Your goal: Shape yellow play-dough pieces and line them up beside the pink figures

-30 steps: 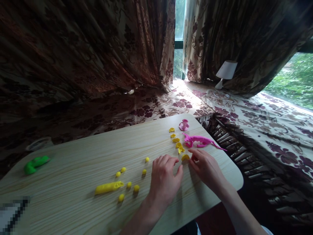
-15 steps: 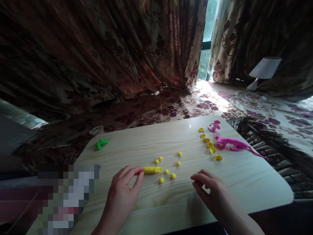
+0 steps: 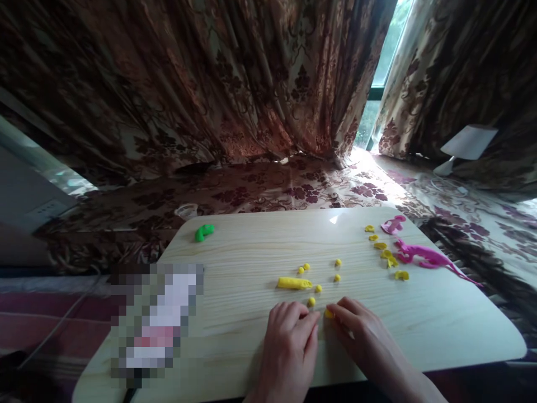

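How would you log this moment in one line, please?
right hand: touching yellow piece | left hand: close by, contents unclear | yellow roll: on table, untouched

On your table (image 3: 235, 336), a clay lump (image 3: 203, 233) lies by the far left corner, with a blurred-out object (image 3: 163, 313) before it along the left edge. Mid-table lies the clay roll (image 3: 291, 283), clay balls (image 3: 338, 262) around its right end. Your left hand (image 3: 290, 341) and right hand (image 3: 363, 327) are between these and the near edge, a clay bit (image 3: 329, 314) at your right fingertips. Clay pieces (image 3: 380, 245) line up left of the clay lizard (image 3: 428, 256), which lies along the right edge.
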Demonstrator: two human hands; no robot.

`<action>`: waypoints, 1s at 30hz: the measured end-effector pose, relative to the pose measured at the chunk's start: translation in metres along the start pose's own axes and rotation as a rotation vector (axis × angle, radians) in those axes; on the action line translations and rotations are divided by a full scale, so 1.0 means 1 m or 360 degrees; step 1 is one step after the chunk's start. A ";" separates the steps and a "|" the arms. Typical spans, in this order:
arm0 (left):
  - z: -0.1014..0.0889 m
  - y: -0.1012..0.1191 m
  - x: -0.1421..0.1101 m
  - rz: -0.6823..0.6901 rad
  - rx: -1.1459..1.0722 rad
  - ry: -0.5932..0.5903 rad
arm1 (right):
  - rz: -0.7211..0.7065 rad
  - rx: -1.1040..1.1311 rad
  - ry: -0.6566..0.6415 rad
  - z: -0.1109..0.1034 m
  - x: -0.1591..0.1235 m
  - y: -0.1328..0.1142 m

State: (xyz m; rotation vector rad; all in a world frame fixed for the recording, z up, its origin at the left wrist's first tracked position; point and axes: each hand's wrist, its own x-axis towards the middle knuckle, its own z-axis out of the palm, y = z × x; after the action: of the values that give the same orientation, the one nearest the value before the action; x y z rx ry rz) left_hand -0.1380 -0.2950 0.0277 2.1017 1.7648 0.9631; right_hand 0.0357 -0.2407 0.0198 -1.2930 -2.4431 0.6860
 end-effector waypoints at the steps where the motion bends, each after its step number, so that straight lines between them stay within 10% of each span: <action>1: 0.005 0.003 0.002 0.0035 0.0037 -0.0004 | 0.0001 0.0010 -0.0017 0.000 -0.003 -0.001; 30: 0.028 0.017 0.012 0.0421 0.0865 -0.0451 | 0.0024 0.0543 0.0121 -0.022 -0.014 0.048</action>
State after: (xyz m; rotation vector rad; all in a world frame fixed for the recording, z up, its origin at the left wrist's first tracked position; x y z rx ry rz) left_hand -0.1068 -0.2811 0.0198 2.6865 1.7667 0.2101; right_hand 0.0864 -0.2231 0.0124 -1.1778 -2.1400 0.9875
